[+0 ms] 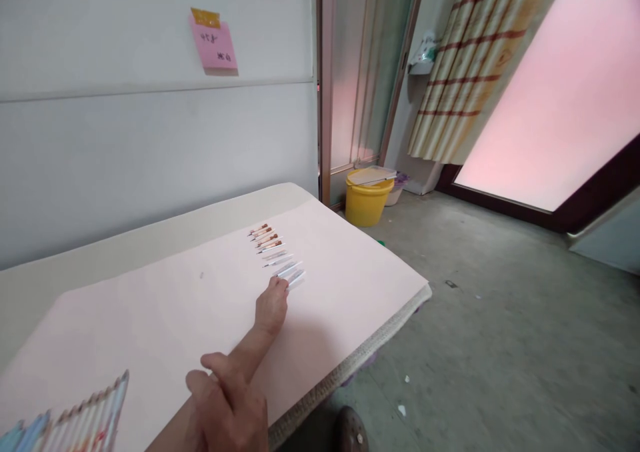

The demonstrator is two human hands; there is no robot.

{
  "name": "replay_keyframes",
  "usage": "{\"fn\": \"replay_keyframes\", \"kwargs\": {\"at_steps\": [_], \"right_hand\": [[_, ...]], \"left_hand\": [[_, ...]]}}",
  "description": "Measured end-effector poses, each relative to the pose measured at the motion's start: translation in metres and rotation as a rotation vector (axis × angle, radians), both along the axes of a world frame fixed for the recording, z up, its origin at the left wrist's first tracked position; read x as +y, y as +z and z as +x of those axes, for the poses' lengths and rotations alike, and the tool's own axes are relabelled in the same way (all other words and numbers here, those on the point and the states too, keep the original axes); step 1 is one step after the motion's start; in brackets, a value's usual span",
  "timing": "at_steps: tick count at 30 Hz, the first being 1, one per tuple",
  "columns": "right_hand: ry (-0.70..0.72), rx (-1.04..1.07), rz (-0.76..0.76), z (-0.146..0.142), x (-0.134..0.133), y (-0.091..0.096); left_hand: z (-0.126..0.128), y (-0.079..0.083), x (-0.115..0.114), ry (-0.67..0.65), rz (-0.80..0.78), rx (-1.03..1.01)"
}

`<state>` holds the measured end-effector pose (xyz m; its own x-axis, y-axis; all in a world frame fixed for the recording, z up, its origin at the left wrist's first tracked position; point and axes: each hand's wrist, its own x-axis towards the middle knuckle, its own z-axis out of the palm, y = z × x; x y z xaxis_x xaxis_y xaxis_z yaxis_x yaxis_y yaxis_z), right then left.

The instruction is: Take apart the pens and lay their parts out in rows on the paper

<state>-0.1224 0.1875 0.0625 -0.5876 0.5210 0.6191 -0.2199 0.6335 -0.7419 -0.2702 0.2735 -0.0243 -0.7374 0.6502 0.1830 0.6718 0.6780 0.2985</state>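
A row of several thin pen-like sticks [274, 251] lies on a pale pink sheet [165, 305] that covers the table. The far ones have copper-brown tips; the near ones [291, 273] are white. My right hand [271, 307] reaches far out, seen from behind, with its fingers curled down onto the nearest white stick. My left hand [227, 409] hovers close to the camera above the table's front edge, fingers folded in and thumb sticking up, hiding part of the right forearm. Nothing shows in it.
A fan of similar sticks with pink and blue ends [75, 419] lies at the bottom left. A yellow bucket [367, 200] stands on the concrete floor past the table's far corner. A pink sticky note [214, 44] hangs on the white wall. A dark shoe [350, 431] shows below the table edge.
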Motion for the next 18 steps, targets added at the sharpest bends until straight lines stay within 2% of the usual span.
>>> {"fn": "replay_keyframes", "kwargs": {"at_steps": [4, 10, 15, 18], "right_hand": [[-0.099, 0.051, -0.060, -0.005, -0.007, -0.001], [-0.189, 0.126, -0.051, -0.011, -0.012, -0.006], [-0.068, -0.002, 0.079, -0.004, -0.005, -0.007], [-0.048, -0.008, 0.070, -0.007, -0.005, -0.011]], "left_hand": [[0.001, -0.001, 0.001, 0.020, -0.021, 0.023], [0.004, -0.001, 0.004, 0.038, -0.034, 0.038], [0.005, 0.005, 0.010, 0.030, -0.034, 0.032], [0.008, 0.013, 0.000, 0.035, 0.008, 0.015]]}}
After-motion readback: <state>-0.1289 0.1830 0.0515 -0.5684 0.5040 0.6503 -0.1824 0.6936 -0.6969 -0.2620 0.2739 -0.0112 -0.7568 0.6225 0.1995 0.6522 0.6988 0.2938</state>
